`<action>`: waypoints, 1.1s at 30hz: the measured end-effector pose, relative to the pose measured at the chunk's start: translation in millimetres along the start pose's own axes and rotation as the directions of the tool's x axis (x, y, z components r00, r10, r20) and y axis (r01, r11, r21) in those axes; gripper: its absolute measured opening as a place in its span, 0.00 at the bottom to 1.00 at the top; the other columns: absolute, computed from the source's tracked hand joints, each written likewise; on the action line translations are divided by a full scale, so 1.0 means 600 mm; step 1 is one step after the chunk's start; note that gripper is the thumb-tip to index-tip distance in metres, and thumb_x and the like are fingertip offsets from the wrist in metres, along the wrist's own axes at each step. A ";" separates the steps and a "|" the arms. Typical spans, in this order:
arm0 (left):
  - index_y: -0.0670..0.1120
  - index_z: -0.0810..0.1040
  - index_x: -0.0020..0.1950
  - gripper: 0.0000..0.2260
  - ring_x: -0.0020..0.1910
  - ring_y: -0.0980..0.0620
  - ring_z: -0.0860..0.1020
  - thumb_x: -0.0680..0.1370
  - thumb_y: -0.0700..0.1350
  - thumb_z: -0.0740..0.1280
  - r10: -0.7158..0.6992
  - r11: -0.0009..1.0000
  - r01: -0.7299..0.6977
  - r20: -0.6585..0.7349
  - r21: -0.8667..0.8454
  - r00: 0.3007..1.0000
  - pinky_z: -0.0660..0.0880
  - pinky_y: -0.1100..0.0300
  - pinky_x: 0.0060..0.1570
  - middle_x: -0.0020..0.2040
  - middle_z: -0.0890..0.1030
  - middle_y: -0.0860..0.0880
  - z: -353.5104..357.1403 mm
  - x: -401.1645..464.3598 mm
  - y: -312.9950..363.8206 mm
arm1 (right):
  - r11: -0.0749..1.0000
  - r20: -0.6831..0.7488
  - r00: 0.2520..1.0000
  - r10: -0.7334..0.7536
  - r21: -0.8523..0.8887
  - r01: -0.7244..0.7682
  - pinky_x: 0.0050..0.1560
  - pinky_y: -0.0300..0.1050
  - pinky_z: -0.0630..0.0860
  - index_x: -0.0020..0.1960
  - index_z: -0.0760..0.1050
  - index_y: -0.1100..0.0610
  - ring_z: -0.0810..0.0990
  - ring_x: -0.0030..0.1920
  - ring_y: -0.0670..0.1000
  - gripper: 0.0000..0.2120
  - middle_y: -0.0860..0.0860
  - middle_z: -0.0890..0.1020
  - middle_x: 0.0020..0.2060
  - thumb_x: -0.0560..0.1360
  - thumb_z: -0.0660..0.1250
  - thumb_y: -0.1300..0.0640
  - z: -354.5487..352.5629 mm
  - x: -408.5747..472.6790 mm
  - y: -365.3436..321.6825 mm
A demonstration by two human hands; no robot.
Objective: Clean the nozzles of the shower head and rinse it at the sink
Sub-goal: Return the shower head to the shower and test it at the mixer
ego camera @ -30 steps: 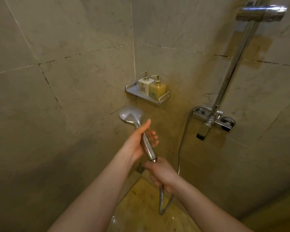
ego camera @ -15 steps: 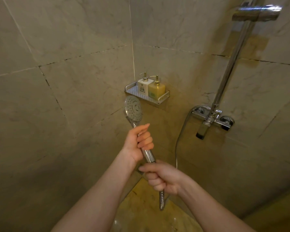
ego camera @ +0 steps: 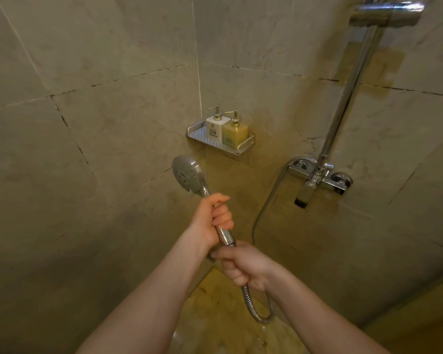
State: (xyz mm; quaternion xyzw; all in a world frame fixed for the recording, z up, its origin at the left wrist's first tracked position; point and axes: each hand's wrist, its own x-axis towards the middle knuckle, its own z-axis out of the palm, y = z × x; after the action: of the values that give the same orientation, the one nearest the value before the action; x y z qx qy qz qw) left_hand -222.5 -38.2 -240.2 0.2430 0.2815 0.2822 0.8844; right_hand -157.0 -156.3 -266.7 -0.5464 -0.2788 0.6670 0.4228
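Item: shower head (ego camera: 189, 175), chrome finish, round face with nozzle rows turned partly toward us; it sits at about 10 o'clock from our hands, below the corner shelf (ego camera: 243, 148) and well apart from the mixer valve (ego camera: 317, 178) at 3 o'clock.

Attachment: ribbed metal hose (ego camera: 255, 309), looping under our right hand and running up to the valve.

Holds: our left hand (ego camera: 210, 221) is clenched round the upper handle just below the head; our right hand (ego camera: 243, 264) is wrapped round the joint where handle meets hose.

Handling, as we judge it: rigid, light to moderate in weight, smooth and likely slippery if wet. The slim handle is the proper grip. The hose is flexible yet springy, and will tug back. The nozzle face is best touched only for cleaning.

Also present: white pump bottle (ego camera: 214, 127) and yellow pump bottle (ego camera: 235, 132) on the shelf. No sink is in view.
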 end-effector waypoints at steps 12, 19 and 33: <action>0.45 0.70 0.37 0.11 0.24 0.54 0.68 0.76 0.36 0.68 0.177 0.914 -0.004 -0.390 0.405 0.904 0.70 0.62 0.26 0.27 0.69 0.50 0.048 0.013 -0.018 | 0.971 -0.356 0.930 -0.088 -0.237 0.001 0.22 0.38 0.54 0.36 0.66 0.52 0.60 0.20 0.46 0.11 0.49 0.65 0.24 0.74 0.64 0.61 -0.005 0.010 0.001; 0.50 0.63 0.31 0.19 0.15 0.56 0.55 0.76 0.42 0.69 0.010 0.981 0.017 -0.142 0.191 0.990 0.53 0.67 0.20 0.20 0.56 0.55 0.043 0.015 -0.003 | 0.997 -0.023 0.997 0.070 0.026 -0.069 0.19 0.35 0.50 0.41 0.68 0.54 0.54 0.21 0.44 0.07 0.47 0.58 0.24 0.76 0.63 0.61 -0.015 -0.006 -0.008; 0.44 0.72 0.41 0.11 0.21 0.52 0.68 0.72 0.40 0.75 0.272 0.911 -0.094 -0.414 0.402 0.869 0.67 0.64 0.22 0.28 0.70 0.47 0.080 0.050 -0.051 | 0.947 -0.454 0.878 -0.155 -0.321 0.002 0.26 0.40 0.57 0.37 0.76 0.54 0.64 0.23 0.47 0.06 0.49 0.70 0.24 0.66 0.68 0.51 -0.031 -0.016 -0.013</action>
State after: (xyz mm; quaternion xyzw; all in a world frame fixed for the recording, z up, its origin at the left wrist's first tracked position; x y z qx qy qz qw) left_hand -160.6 -54.0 -234.4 0.3567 0.5061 0.3579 0.6990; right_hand -136.7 -162.5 -260.3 -0.7402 -0.2908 0.4432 0.4136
